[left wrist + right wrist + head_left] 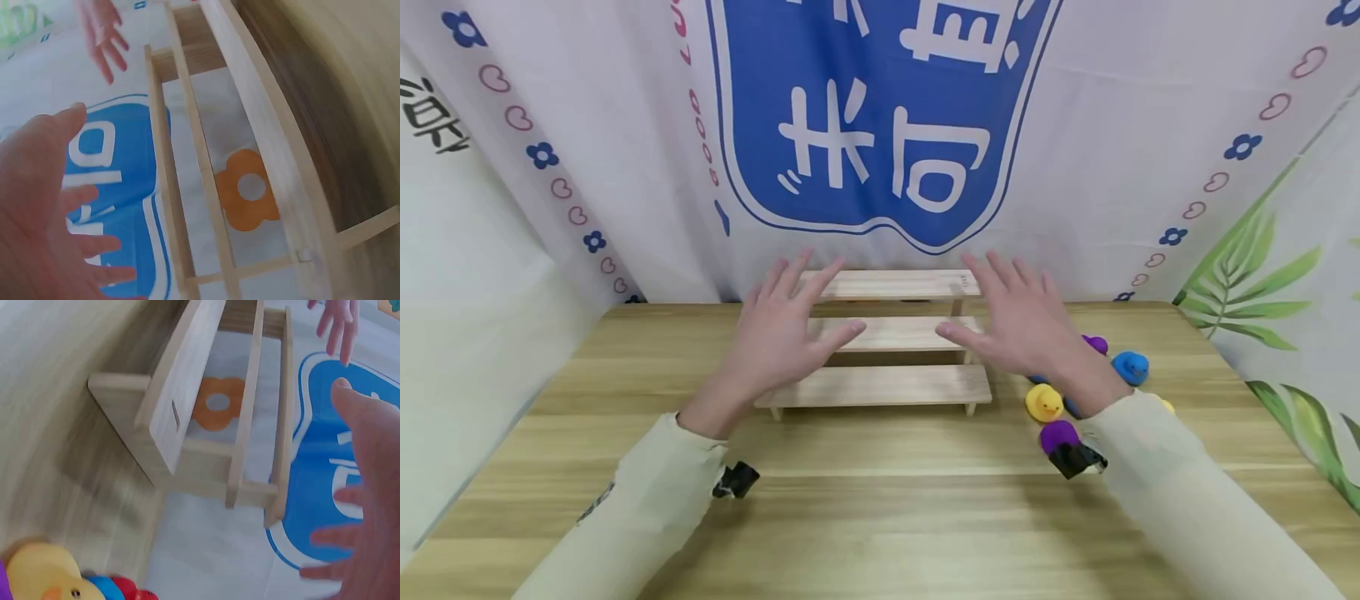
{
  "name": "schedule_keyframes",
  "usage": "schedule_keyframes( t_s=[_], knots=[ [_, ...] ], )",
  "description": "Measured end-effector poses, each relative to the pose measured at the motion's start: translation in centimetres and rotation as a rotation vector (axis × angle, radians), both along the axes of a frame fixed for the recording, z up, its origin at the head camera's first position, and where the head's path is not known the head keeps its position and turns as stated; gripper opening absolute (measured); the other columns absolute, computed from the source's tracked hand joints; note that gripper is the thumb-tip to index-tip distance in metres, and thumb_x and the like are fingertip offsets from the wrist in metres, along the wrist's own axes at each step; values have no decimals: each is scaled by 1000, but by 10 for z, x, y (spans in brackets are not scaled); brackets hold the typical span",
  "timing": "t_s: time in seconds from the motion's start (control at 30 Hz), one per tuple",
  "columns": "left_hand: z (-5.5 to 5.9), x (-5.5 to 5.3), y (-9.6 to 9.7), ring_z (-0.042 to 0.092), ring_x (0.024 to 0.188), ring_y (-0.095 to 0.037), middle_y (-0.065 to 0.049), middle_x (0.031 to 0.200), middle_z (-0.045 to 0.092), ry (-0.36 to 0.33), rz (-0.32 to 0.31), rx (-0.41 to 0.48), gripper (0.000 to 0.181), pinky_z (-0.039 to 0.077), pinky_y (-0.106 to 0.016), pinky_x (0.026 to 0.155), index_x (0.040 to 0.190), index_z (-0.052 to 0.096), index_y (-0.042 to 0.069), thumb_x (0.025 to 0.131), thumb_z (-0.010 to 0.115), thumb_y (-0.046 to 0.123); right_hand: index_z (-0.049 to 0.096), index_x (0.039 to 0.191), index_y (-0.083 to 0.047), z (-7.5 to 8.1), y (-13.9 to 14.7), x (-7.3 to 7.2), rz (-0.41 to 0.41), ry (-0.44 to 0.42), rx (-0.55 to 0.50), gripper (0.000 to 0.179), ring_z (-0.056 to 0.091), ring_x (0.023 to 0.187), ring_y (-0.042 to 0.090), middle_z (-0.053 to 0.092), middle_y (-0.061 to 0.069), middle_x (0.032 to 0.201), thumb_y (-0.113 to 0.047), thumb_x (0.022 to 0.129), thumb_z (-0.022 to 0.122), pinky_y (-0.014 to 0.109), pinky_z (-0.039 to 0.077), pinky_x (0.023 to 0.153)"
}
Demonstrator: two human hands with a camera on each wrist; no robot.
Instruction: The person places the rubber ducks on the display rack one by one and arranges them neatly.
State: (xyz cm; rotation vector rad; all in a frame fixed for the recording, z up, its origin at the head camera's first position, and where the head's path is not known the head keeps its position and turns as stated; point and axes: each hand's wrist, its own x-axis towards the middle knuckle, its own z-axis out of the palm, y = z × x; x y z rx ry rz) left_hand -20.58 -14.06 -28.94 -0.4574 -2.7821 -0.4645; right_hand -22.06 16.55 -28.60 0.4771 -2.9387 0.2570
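A pale wooden three-step stand (880, 386) is set at the back of the table. My left hand (778, 333) hovers over its left side, fingers spread and thumb pointing inward. Mirroring it on the right is my right hand (1022, 325), also spread, with nothing in its grasp. Both wrist views show the hands apart from the stand's slats (181, 156), with air between. Right of the stand, partly beneath my right forearm, lie several small toy ducks, among them a yellow duck (1044, 403), a blue duck (1131, 367) and a purple duck (1060, 435).
Behind the stand hangs a white cloth (1120, 150) with a blue printed panel (880, 108). The wood-grain table (865, 517) runs back to this cloth. In the right wrist view, a red toy (130, 589) shows near the bottom edge, beside the yellow duck (40, 572).
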Motion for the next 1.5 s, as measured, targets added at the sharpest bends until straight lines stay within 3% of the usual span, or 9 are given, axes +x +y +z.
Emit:
schedule_keyframes(
  t_s=[0.2,0.37,0.47,0.6,0.83,0.93,1.13,1.27,1.5],
  knots=[
    [-10,-2,-21,26,148,-37,-5,163,26,-18,-39,275,70,22,-69,112,152,37,33,92,59,59,13,159,-30,2,10,4,52,44,-51,96,23,148,39,20,11,165,-82,84,41,64,20,115],
    [-21,0,-40,30,145,-36,-7,157,37,-36,-14,404,62,24,-65,113,146,47,21,94,62,49,20,158,-27,2,20,6,44,81,-109,90,34,143,38,31,11,160,-78,87,44,62,30,112],
    [-27,3,-47,39,139,-34,-8,151,45,-6,-3,462,56,33,-61,109,142,52,16,95,64,43,26,156,-25,0,28,7,35,109,-163,85,40,139,38,40,12,155,-73,89,48,60,35,109],
    [-33,7,-52,50,125,-33,-11,138,56,23,22,514,48,46,-54,95,136,58,12,95,65,36,35,153,-22,-2,40,8,25,139,-239,76,43,137,37,46,12,151,-63,92,54,60,37,108],
    [-40,8,-58,55,127,-28,-6,142,56,-147,46,621,49,51,-45,97,136,59,16,94,66,40,43,148,-19,-6,59,10,8,140,-370,62,53,128,32,53,10,145,-44,95,62,59,43,102],
    [-43,7,-61,52,131,-29,-6,145,53,-187,62,649,51,50,-45,100,137,59,15,93,68,39,45,147,-21,-5,68,13,-14,113,-419,60,54,126,32,54,10,144,-45,95,62,57,43,102],
    [-44,6,-65,44,138,-37,-7,155,42,-354,128,636,66,46,-52,103,147,48,23,90,70,47,42,148,-25,-10,89,17,-78,48,-526,62,53,126,33,55,9,142,-50,94,61,57,42,102],
    [-46,4,-63,44,138,-36,-4,157,39,-389,174,645,66,44,-51,105,147,47,28,88,71,47,40,149,-28,-15,106,19,-123,2,-587,64,54,125,32,55,8,142,-52,93,60,55,43,101],
    [-50,2,-62,47,134,-34,-4,157,39,-376,217,677,65,45,-47,104,147,48,25,89,73,40,43,146,-33,-26,135,23,-205,-30,-710,58,58,117,15,58,5,140,-49,94,62,15,48,87]
  ],
)
